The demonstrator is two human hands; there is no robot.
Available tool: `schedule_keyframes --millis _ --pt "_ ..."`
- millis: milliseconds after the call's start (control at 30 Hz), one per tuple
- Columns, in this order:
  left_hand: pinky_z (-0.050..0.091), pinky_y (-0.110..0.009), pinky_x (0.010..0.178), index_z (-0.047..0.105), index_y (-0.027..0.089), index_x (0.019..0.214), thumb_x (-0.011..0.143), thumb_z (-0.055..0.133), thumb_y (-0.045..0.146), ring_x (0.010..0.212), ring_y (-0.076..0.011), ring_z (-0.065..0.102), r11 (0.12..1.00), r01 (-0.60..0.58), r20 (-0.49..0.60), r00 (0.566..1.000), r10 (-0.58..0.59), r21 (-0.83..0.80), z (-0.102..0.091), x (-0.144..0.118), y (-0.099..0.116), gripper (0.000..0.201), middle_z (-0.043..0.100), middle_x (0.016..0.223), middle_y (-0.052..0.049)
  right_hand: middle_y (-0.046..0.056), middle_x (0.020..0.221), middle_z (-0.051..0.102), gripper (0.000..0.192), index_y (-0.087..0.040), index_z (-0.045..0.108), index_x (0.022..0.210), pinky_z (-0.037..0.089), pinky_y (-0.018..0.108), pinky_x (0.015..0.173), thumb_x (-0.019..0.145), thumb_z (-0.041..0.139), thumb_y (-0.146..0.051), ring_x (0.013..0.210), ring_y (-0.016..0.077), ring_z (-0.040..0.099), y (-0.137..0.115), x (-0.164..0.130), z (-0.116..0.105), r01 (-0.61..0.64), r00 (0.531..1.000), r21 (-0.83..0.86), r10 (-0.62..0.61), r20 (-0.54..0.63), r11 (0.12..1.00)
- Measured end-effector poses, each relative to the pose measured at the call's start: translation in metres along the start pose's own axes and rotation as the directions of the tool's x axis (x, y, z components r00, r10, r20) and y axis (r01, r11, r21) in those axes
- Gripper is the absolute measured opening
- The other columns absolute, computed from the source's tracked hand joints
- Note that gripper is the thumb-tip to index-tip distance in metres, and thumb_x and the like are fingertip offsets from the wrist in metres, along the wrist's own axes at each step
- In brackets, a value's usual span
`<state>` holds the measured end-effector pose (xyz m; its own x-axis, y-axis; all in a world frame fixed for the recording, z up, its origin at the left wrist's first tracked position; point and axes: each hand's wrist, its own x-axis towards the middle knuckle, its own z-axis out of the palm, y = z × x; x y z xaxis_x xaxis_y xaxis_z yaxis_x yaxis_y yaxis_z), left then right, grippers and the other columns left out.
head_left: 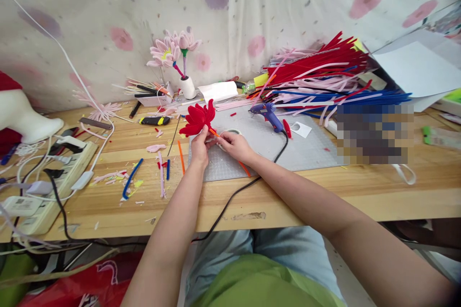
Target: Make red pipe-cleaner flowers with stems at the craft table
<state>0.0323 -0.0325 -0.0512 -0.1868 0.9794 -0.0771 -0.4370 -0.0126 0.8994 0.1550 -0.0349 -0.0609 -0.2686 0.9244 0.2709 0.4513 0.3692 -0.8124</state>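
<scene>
Clearly, my left hand pinched the red pipe-cleaner flower just above the grey cutting mat, while my right hand closed its fingers on the orange stem; the blue glue gun lay nearby.

Home craft desk: pipe cleaners, glue gun

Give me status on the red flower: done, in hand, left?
Done: the red flower head looks fully formed, petals spread. In hand: left hand grips its base while right hand works an orange pipe cleaner at the stem. Left, likely: finishing the stem; the glue gun lies unused on the cutting mat.
</scene>
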Motion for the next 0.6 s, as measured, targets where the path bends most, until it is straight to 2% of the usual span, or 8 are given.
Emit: schedule_keyframes --millis 167,400,600 --pt "0.048 -0.026 0.066 0.064 0.013 0.062 0.051 0.075 0.027 0.063 -0.0112 0.058 0.998 -0.014 -0.009 1.000 0.015 0.058 0.0018 -0.0008 -0.0029 0.021 0.063 0.064 -0.001 -0.002 0.060 0.050 0.033 -0.016 0.056 0.070 0.027 0.021 0.054 0.085 0.041 -0.042 0.056 0.0082 0.041 0.0027 0.0010 0.0003 0.016 1.000 0.009 -0.016 0.008 1.000" --pt "0.048 -0.026 0.065 0.061 0.015 0.057 0.050 0.075 0.026 0.063 -0.0109 0.057 0.997 -0.052 -0.052 0.997 0.055 0.060 0.0033 -0.0020 -0.0023 0.018 0.063 0.064 0.000 -0.001 0.061 0.052 0.034 -0.015 0.059 0.073 0.028 0.021 0.055 0.085 0.039 -0.041 0.056 0.0084 0.042 0.0033 0.0019 -0.0014 0.020 0.998 0.026 -0.021 0.054 0.999" --pt "0.049 -0.027 0.061 0.065 0.013 0.062 0.055 0.070 0.030 0.061 -0.0104 0.056 0.998 -0.042 -0.033 0.998 0.044 0.053 0.0001 -0.0006 -0.0012 0.019 0.063 0.067 -0.003 -0.001 0.060 0.050 0.033 -0.015 0.058 0.072 0.028 0.021 0.054 0.084 0.040 -0.039 0.056 0.0083 0.041 0.0041 0.0019 -0.0001 0.018 0.999 0.040 -0.019 0.033 0.999"
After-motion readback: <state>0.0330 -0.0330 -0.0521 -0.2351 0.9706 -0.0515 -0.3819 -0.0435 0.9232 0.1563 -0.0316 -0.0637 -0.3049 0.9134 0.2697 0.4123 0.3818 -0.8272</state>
